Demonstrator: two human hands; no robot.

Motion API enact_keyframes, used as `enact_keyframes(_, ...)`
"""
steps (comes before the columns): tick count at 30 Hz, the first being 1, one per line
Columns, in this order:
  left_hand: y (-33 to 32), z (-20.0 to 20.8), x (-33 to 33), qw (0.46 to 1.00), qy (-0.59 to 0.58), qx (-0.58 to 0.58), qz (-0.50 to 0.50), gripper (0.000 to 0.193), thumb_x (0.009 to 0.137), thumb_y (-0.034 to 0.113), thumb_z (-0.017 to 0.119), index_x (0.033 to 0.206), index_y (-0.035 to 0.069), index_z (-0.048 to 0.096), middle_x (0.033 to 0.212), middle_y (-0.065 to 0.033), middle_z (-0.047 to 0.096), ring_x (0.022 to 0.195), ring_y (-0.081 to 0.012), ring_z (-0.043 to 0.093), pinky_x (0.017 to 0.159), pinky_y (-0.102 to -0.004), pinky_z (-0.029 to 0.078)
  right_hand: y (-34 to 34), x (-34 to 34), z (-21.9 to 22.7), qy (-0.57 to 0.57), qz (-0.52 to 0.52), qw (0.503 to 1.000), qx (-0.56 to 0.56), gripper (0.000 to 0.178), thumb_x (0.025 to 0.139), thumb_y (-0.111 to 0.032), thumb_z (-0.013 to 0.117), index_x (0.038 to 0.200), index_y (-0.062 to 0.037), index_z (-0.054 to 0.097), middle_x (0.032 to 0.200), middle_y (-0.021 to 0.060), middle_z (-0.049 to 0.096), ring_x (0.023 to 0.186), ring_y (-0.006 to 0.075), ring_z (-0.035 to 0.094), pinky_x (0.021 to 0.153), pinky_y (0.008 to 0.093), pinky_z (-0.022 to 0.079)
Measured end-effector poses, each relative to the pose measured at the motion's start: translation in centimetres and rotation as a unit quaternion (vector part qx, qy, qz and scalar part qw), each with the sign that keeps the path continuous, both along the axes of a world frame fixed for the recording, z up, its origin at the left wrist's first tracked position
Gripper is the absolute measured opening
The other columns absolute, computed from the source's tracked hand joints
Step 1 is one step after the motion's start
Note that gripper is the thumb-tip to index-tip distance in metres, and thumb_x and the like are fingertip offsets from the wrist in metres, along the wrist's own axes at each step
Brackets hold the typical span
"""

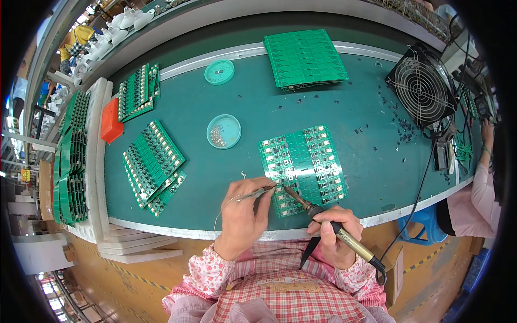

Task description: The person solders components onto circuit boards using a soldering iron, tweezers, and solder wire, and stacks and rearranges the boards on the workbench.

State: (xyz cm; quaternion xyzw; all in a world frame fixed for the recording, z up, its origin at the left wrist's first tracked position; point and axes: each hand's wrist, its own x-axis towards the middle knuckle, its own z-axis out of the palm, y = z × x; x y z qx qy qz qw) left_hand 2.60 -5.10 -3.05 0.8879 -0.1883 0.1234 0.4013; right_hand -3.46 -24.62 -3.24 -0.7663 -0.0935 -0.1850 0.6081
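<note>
A green circuit board panel (303,169) with rows of small white and black parts lies flat near the table's front edge. My right hand (338,235) is closed around a soldering iron (351,240), whose tip points at the panel's lower left part. Close to that tip, my left hand (245,215) pinches slim metal tweezers (256,194) over the panel's left edge. A thin, pale wire (218,218) curves down from the left fingers; how it is held there is hidden.
Two round turquoise dishes (238,132) with small parts stand behind the panel. Board stacks (153,159) lie left, beside a red box (111,121); more green panels (306,56) lie at the back. A black fan (421,86), scattered black parts and the iron's cable (417,188) are right.
</note>
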Motion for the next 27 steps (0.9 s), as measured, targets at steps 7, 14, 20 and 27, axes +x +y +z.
enact_keyframes(7, 0.0, 0.0, 0.0, 1.000, 0.012, 0.001, 0.006, 0.016, 0.084, -0.003, 0.069, 0.099, 0.002, 0.068, 0.102, -0.0106, 0.071, 0.089, -0.0302, 0.065, 0.078, -0.0376, 0.051, 0.1, 0.7, 0.4, 0.009, 0.016, 0.999, -0.044, 0.007, 0.091, -0.007, 0.063, 0.097, -0.0019, 0.063, 0.067, 0.0061, 0.070, 0.060, 0.0169, 0.066, 0.060, 0.0298, 0.052)
enact_keyframes(14, 0.0, -0.1, 0.0, 1.000, 0.006, -0.011, 0.009, 0.022, 0.081, -0.003, 0.072, 0.102, 0.005, 0.068, 0.099, -0.0079, 0.070, 0.088, -0.0314, 0.064, 0.078, -0.0388, 0.050, 0.4, 0.5, 0.7, 0.052, 0.013, 0.998, -0.028, 0.010, 0.095, -0.012, 0.061, 0.096, -0.0018, 0.062, 0.070, 0.0067, 0.071, 0.062, 0.0166, 0.069, 0.062, 0.0283, 0.052)
enact_keyframes(20, 0.0, -0.3, 0.1, 1.000, 0.000, -0.013, 0.005, 0.023, 0.081, -0.003, 0.072, 0.102, 0.005, 0.068, 0.100, -0.0078, 0.070, 0.088, -0.0311, 0.064, 0.079, -0.0390, 0.050, 0.3, 1.0, 1.6, -0.017, 0.050, 0.993, -0.107, 0.018, 0.081, -0.001, 0.073, 0.097, -0.0007, 0.067, 0.079, 0.0098, 0.072, 0.065, 0.0200, 0.070, 0.056, 0.0301, 0.055)
enact_keyframes(27, 0.0, -0.3, 0.0, 1.000, -0.002, -0.011, 0.004, 0.022, 0.081, -0.002, 0.072, 0.102, 0.004, 0.068, 0.099, -0.0078, 0.070, 0.089, -0.0309, 0.064, 0.079, -0.0388, 0.050, 0.5, 1.8, 2.8, -0.037, 0.068, 0.987, -0.142, 0.015, 0.083, -0.002, 0.071, 0.097, -0.0003, 0.065, 0.074, 0.0094, 0.071, 0.060, 0.0193, 0.068, 0.053, 0.0303, 0.053)
